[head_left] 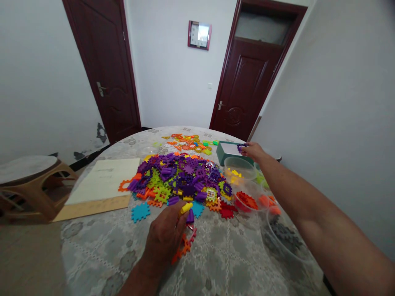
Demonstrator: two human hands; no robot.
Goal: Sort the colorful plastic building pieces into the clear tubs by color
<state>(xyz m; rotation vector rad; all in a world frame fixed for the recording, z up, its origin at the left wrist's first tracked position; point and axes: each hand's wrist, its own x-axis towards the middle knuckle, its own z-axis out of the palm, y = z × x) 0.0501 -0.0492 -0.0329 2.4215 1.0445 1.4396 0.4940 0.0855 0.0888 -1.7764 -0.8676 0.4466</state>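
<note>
My left hand (165, 228) is closed at the near edge of a large pile of plastic building pieces (188, 176), mostly purple and lime green. Between its thumb and fingers sits a small yellow connector piece (186, 208). Just beside it lie a purple piece (190, 216) and an orange toothed piece (184, 248). On the far right my right hand (253, 151) reaches out over a green box (225, 152) with a pale top. Its fingers pinch a purple toothed piece (241, 146) above that box.
Clear round tubs stand on the right: one with yellow pieces (236, 174), one with red pieces (247, 200), one with grey pieces (285, 234). Orange and yellow pieces (191, 144) are scattered at the back. An open notebook (103, 179) lies left; a stool (33, 181) stands beyond the table edge.
</note>
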